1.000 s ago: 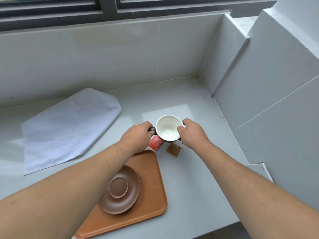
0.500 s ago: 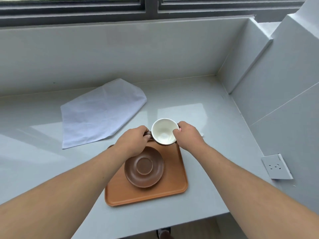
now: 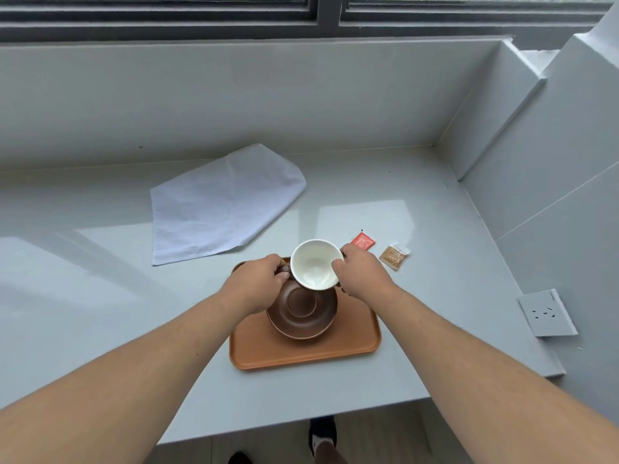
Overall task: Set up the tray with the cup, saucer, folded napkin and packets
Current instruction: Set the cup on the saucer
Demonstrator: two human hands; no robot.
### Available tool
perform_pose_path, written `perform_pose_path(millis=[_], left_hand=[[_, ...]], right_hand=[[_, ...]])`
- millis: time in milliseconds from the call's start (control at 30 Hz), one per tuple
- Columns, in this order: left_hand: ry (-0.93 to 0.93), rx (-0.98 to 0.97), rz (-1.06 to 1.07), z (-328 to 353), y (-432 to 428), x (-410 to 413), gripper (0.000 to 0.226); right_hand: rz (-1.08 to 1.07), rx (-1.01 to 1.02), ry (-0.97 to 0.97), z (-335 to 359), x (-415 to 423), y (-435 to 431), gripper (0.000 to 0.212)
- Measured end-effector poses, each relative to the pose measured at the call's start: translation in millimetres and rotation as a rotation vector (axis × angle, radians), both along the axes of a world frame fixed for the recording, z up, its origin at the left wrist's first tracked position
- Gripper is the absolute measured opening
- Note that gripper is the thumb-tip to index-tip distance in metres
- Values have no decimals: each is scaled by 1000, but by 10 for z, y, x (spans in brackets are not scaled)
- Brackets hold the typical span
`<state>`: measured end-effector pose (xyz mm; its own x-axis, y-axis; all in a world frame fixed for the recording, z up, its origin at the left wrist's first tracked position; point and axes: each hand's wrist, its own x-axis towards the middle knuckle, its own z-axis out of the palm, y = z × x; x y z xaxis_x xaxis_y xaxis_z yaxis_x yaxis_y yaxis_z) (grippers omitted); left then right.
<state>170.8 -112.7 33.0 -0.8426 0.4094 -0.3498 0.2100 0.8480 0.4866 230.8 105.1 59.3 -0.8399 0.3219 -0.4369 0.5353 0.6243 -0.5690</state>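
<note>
Head view: we find the left hand [image 3: 258, 283] pinching the handle of the cup [image 3: 313, 267] and the right hand [image 3: 360, 274] gripping its rim, above the far side of the saucer [image 3: 301, 319] on the tray [image 3: 301, 354] at the table's [image 3: 435, 329] near edge. We judge cup placement in hand; next, lower it level into the saucer's well. Napkin [image 3: 221, 205] and packets [image 3: 362, 241] lie off-tray.

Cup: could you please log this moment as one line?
cup: held over saucer; left hand: grips handle; right hand: grips rim; saucer: on tray; napkin, red packet, brown packet: off tray
</note>
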Motion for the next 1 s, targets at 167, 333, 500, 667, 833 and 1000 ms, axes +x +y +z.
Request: perform_pose_path(millis=[167,333,500,667,833,1000], left_hand=[[-32,25,-2,-17,-118,102,5],[-64,103,-36,32,-206,179,27],[-83,66,-41,29,-291,206,13],[-96,23,-21,-8,-357,246,13],[-115,18,-23,-36,-398,267,7],[-128,19,-16,-58,-422,294,6]], right_hand=[[21,9,-5,-53,70,-106,25],[24,18,1,-114,107,-191,26],[50,-28,10,-150,150,-272,34],[38,-47,30,-159,187,-333,24],[52,-64,35,-211,195,-353,29],[63,-36,13,-276,231,-358,16]])
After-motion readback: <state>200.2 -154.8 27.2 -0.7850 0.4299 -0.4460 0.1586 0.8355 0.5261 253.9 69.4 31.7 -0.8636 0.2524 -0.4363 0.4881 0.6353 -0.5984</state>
